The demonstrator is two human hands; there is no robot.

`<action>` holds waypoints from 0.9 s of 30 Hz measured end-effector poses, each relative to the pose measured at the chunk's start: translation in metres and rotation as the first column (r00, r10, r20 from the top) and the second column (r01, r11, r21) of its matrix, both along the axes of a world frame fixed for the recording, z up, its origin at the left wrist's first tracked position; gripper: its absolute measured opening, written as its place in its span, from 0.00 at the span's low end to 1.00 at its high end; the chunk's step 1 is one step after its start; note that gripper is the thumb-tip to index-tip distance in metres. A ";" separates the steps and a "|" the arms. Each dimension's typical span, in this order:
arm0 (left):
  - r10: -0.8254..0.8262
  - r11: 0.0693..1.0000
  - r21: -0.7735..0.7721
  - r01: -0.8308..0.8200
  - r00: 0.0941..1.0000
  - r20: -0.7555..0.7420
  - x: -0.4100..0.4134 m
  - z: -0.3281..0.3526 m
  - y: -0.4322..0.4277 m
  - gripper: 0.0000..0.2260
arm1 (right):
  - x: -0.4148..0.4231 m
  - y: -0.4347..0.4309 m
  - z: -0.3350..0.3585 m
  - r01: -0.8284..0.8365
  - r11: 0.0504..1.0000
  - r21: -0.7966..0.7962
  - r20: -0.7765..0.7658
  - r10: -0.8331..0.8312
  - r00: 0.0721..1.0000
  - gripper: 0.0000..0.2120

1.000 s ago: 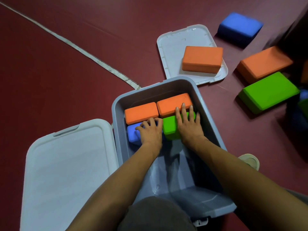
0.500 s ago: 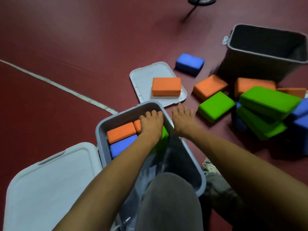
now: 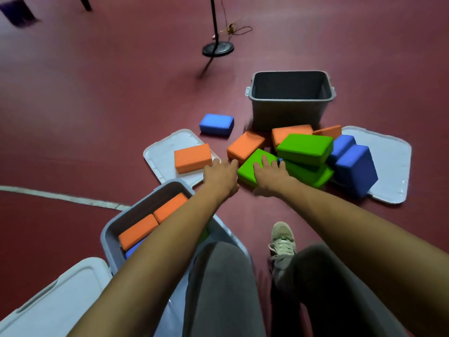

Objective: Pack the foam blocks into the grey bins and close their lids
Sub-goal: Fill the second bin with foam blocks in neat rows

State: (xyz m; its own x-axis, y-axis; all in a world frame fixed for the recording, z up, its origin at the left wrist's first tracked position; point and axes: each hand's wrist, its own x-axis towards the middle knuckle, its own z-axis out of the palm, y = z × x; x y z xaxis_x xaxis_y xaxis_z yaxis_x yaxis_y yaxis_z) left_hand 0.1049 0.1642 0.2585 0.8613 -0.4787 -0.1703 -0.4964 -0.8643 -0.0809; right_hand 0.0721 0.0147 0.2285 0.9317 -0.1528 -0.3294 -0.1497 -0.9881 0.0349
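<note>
A near grey bin at lower left holds two orange blocks and a blue block under my left arm. My left hand hovers with fingers apart just left of a flat green block on the floor. My right hand lies on top of that green block, fingers spread. Behind it is a pile of green, orange and blue blocks. A second grey bin stands empty beyond the pile.
An orange block lies on a white lid. A lone blue block sits farther back. Another lid lies at right, a third at bottom left. My knees and shoe are below. A stand base is far back.
Both hands have left the near bin and reached forward to the floor pile. My right hand now rests on the flat green block. The view has tilted up.
</note>
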 end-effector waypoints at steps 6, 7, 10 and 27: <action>-0.096 0.994 -0.057 0.098 0.995 0.026 -0.004 0.013 -0.077 0.26 | -0.019 -0.055 0.011 0.110 0.991 0.073 0.046 -0.113 0.992 0.45; -0.113 0.992 -0.049 0.114 0.993 0.020 -0.005 0.011 -0.088 0.26 | -0.022 -0.064 0.010 0.136 0.986 0.097 0.046 -0.141 0.989 0.45; -0.143 0.990 -0.010 0.143 0.990 -0.010 -0.011 0.002 -0.118 0.25 | -0.032 -0.092 0.000 0.219 0.959 0.182 0.007 -0.224 0.975 0.44; -0.104 0.994 -0.007 0.105 0.960 -0.259 0.025 -0.118 -0.231 0.28 | -0.020 -0.207 -0.139 0.651 0.547 0.526 -0.245 -0.636 0.732 0.49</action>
